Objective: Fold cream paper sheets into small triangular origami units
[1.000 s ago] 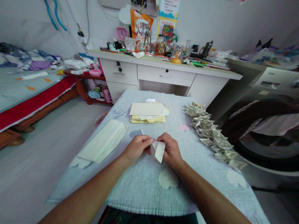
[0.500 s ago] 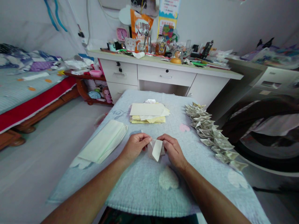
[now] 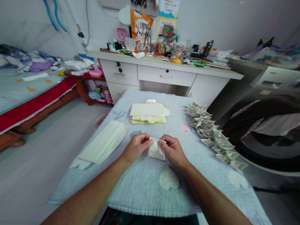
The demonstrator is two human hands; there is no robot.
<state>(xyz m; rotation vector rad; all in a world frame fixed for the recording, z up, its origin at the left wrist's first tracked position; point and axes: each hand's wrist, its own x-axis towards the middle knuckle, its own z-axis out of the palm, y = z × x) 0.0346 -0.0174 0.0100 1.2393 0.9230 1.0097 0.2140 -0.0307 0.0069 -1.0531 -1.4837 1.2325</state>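
Note:
A small folded piece of white paper (image 3: 157, 151) is held between both hands over the middle of the cloth-covered table. My left hand (image 3: 138, 146) pinches its upper left corner between thumb and fingers. Closed on its upper right corner is my right hand (image 3: 174, 150), the thumb lying on the front of the paper. The paper looks flat and roughly square. Beyond the hands lies a stack of cream and yellow paper sheets (image 3: 148, 110). To the left rests a pile of long pale green sheets (image 3: 105, 142). Rows of folded pointed paper pieces (image 3: 212, 132) stand at the right.
A light blue patterned cloth (image 3: 138, 190) covers the table. Behind it stands a white desk (image 3: 164, 71) crowded with jars, a pink clock (image 3: 122, 33) and an orange bag (image 3: 141, 28). A bed (image 3: 35, 90) is at left, a front-loading washing machine (image 3: 269, 125) at right.
The paper's slanted, partly open flap now lies flat, giving a squarer outline. My right thumb has moved inward onto the paper. The stacks and folded pieces stay where they were.

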